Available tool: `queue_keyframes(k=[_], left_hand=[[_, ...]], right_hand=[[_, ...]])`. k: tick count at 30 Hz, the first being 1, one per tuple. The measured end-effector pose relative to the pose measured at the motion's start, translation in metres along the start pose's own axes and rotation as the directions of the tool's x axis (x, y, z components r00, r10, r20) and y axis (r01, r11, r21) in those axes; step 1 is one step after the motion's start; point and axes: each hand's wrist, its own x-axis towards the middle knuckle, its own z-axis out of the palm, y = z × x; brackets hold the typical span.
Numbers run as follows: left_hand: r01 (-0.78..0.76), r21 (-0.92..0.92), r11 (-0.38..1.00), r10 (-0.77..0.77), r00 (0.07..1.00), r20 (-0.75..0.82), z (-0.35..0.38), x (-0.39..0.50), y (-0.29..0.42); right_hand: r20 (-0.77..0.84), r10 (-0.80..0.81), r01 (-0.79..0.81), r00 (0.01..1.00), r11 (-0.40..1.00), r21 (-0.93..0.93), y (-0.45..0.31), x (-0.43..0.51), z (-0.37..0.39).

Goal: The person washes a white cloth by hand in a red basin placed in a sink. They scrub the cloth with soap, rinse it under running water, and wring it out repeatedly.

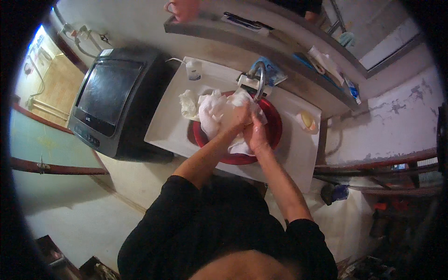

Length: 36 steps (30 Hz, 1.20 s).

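A wet white cloth is bunched in and above a red basin, which stands in the white sink. My left hand is closed on a fold of the cloth near the basin's middle. Pressed close beside it, my right hand grips the same cloth, its wet fingers curled inward. Part of the cloth hangs low between my wrists towards the basin's near rim. A curved metal faucet rises just beyond my hands. To the left, a crumpled off-white cloth lies at the basin's edge.
A white pump bottle stands at the back left of the sink counter. On the right lies a yellow soap bar in a dish. A black top-loading washing machine stands left. Above runs a shelf with toiletries.
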Motion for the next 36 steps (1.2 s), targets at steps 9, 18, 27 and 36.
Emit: queue_keyframes(k=[9,18,27,36], left_hand=[[-0.027,-0.55,0.835,-0.161,0.943,-0.29,-0.013,-0.015,0.021],[-0.217,-0.663,0.716,0.116,0.974,-0.194,-0.109,-0.026,-0.036],[-0.017,-0.184,0.983,-0.026,0.973,-0.229,-0.022,-0.019,0.023],[-0.248,-0.053,0.967,0.236,0.957,-0.169,-0.014,-0.037,0.02]], right_hand=[[0.084,-0.012,0.025,0.996,0.987,-0.161,-0.011,0.006,-0.038],[0.057,-0.071,0.077,0.996,0.991,-0.108,-0.068,-0.004,-0.042],[-0.009,-0.032,0.031,0.999,0.992,-0.123,-0.001,0.02,-0.024],[0.016,-0.292,0.258,0.956,0.816,-0.518,-0.041,-0.013,0.004]])
